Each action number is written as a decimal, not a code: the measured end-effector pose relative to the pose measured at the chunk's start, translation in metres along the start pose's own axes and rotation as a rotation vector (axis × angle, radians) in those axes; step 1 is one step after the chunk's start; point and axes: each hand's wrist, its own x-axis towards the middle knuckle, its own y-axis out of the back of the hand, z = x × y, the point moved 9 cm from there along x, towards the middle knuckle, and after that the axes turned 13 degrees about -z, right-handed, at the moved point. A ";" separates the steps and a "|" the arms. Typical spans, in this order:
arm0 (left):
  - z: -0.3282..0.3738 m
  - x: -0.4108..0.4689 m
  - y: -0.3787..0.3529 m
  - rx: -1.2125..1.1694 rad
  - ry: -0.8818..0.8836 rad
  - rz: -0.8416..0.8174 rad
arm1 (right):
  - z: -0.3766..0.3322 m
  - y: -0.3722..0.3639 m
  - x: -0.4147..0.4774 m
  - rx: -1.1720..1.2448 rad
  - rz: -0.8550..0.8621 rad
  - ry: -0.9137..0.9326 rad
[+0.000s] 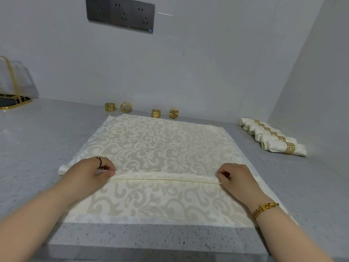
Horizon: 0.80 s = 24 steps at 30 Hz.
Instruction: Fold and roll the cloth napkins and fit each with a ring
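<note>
Head view puts us at the folding step: our left hand [90, 171] and right hand [234, 176] each pinch one end of a raised fold running across the middle of the napkin [160, 140], which lies spread on the speckled grey counter [37, 148]. Next, we judge, both ends must travel level. The cloth is limp cream damask with a zigzag near edge. Four openwork gold rings [156, 113] wait by the wall, well apart from the finished rolls [273, 137].
</note>
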 end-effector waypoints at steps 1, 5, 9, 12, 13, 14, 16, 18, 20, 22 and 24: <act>-0.003 0.000 0.000 -0.060 0.003 0.006 | 0.000 -0.001 -0.003 0.051 -0.035 0.007; -0.002 0.000 0.001 -0.038 -0.020 -0.011 | 0.002 -0.005 -0.008 0.121 -0.118 0.017; 0.002 -0.002 -0.002 0.182 -0.068 -0.077 | -0.002 -0.001 -0.007 -0.017 -0.066 0.005; -0.001 -0.001 -0.001 0.217 -0.062 -0.070 | -0.005 -0.002 -0.006 -0.096 -0.052 0.026; 0.000 0.000 0.000 0.230 -0.078 -0.050 | -0.005 -0.002 -0.007 -0.111 -0.040 0.030; 0.003 0.001 0.000 0.245 -0.096 -0.038 | -0.005 -0.001 -0.007 -0.118 -0.021 0.037; 0.005 0.000 0.001 0.227 -0.126 -0.025 | -0.006 0.002 -0.009 -0.105 0.009 0.037; 0.001 0.000 -0.003 0.195 -0.116 -0.056 | -0.005 0.003 -0.010 -0.098 0.015 0.020; 0.000 0.001 -0.005 0.180 -0.093 -0.060 | -0.002 0.003 -0.009 -0.104 0.011 0.007; 0.001 0.001 -0.001 0.159 -0.075 -0.005 | -0.002 0.000 -0.006 -0.124 -0.002 0.010; 0.004 0.001 0.003 0.175 -0.059 0.063 | -0.003 -0.003 -0.005 -0.141 -0.002 -0.006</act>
